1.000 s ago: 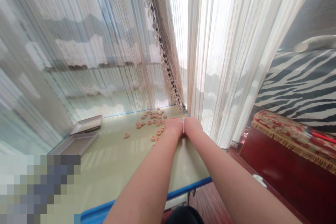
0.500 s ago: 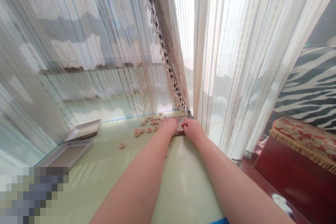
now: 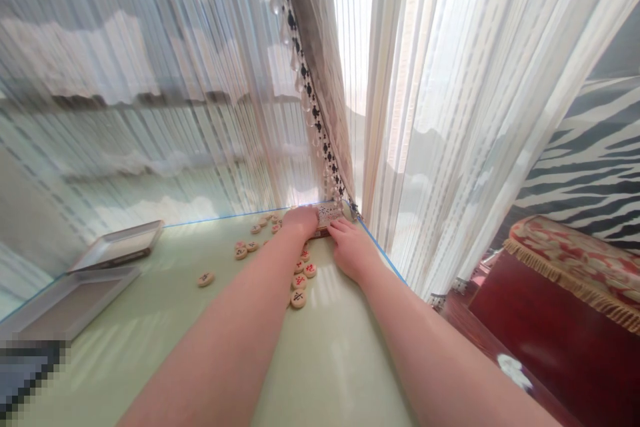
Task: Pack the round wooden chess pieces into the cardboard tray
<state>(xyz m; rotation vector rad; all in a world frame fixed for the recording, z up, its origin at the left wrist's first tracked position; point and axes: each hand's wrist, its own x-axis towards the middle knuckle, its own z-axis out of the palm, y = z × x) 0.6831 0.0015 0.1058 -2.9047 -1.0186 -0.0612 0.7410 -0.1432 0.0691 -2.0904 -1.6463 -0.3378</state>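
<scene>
At the table's far corner lies a flat printed box (image 3: 329, 215) with dark markings on top. My left hand (image 3: 301, 220) is closed on its left end, the fingertips partly hidden. My right hand (image 3: 349, 247) reaches to the box's near right side, fingers stretched out with their tips against it. Several round wooden Chinese chess pieces (image 3: 299, 298) with red or black characters lie just below the box, beside my left forearm. More pieces (image 3: 241, 251) are scattered to the left, and my left arm hides some.
On the pale green table (image 3: 200, 340), a shallow grey tray (image 3: 117, 287) and a similar lid-like tray (image 3: 145, 240) lie at the left. Sheer curtains (image 3: 215, 147) hang along the far edge. A red bench with fringed cover (image 3: 565, 293) stands right.
The view has shifted, and more chess pieces show below the box. My right hand has gone from a pinch at the box to outstretched fingers. My left hand stays at its left end.
</scene>
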